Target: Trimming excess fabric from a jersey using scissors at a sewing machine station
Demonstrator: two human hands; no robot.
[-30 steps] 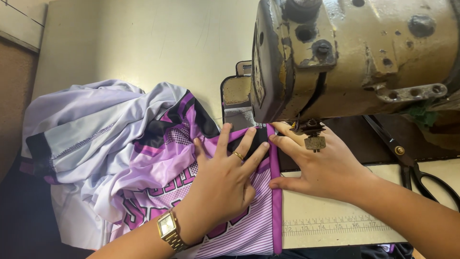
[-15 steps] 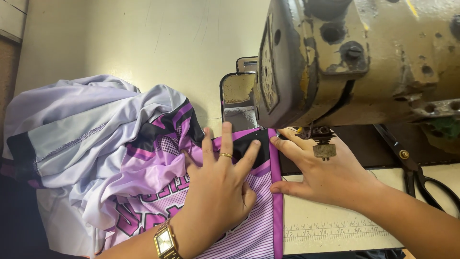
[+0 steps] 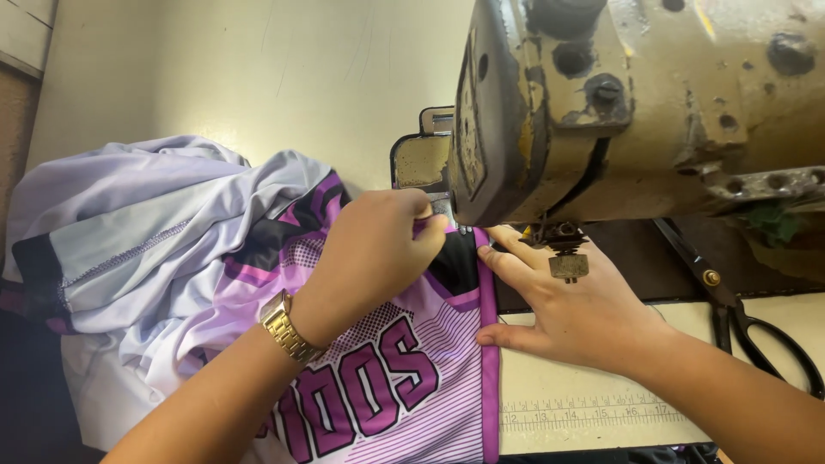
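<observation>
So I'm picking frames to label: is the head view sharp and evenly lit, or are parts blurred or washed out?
Head view: mostly sharp, with the left hand and right hand clear on the purple jersey; the sewing machine, close to the lens, looks slightly soft; light is even on the pale table, without harsh glare; the lower left corner is dark; the scissors stay readable.

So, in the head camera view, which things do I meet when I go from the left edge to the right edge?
Bunched grey-white fabric → gold wristwatch → left hand → purple trim strip → right hand → black-handled scissors.
</observation>
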